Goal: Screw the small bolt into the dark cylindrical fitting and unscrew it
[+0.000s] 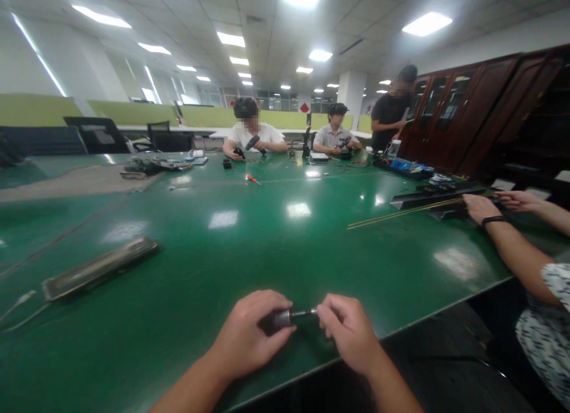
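My left hand (253, 330) is closed round a short grey metal cylinder (282, 318), thumb below and fingers above. A thin dark shaft (303, 313) sticks out of the cylinder toward the right. At the shaft's far end, thumb and fingers of my right hand (350, 330) pinch its silvery tip. Both hands are just above the green table (200, 306), near its front edge. The cylinder's left end is hidden inside my left palm, and whether shaft and cylinder are one piece I cannot tell.
A long worn power strip (100, 269) with a white cable lies to the left. At right, a co-worker's hands (483, 210) hold thin yellow rods (392, 216). Across the table sit two people with tools, near an orange screwdriver (253, 179). Another person stands by dark cabinets (463, 104).
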`<state>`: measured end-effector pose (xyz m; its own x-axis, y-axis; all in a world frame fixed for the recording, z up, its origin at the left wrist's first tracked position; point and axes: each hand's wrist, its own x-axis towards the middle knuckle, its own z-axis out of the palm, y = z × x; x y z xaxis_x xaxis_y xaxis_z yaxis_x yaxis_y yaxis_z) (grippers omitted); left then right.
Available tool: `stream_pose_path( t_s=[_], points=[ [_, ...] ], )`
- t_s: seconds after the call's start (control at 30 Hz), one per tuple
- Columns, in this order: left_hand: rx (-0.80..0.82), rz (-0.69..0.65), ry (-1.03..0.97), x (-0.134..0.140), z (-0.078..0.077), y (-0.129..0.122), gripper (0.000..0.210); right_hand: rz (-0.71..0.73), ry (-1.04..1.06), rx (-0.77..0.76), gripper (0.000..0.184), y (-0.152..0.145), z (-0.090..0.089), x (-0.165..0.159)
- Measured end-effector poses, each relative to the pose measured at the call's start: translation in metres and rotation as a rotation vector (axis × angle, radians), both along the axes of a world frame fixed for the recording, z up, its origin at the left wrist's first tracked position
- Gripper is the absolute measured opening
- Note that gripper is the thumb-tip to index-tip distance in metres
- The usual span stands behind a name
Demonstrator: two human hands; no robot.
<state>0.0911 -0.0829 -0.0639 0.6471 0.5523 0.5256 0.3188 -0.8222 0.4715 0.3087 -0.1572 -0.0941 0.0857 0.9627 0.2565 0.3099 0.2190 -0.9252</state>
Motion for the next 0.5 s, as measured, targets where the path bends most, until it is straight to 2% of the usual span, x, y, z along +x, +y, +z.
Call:
stream_pose_path(
  t_s=[0.17, 0.3, 0.4, 0.5],
  points=[
    [-0.011, 0.114, 0.026, 0.0, 0.001, 0.003, 0.022, 0.057, 0.248, -0.011, 0.054, 0.003, -0.007, 0.006],
    [-0.073, 0.234, -0.007, -0.009, 0.002, 0.016, 0.038, 0.058, 0.246, -0.044, 0.055, 0.005, -0.006, 0.007],
    [-0.123, 0.381, -0.013, -0.033, 0.011, 0.029, 0.043, 0.046, 0.188, -0.079, 0.055, 0.006, -0.005, 0.005],
    [-0.162, 0.636, 0.06, -0.077, 0.023, 0.041, 0.045, 0.042, 0.171, -0.091, 0.055, 0.007, -0.006, 0.004]
  ],
)
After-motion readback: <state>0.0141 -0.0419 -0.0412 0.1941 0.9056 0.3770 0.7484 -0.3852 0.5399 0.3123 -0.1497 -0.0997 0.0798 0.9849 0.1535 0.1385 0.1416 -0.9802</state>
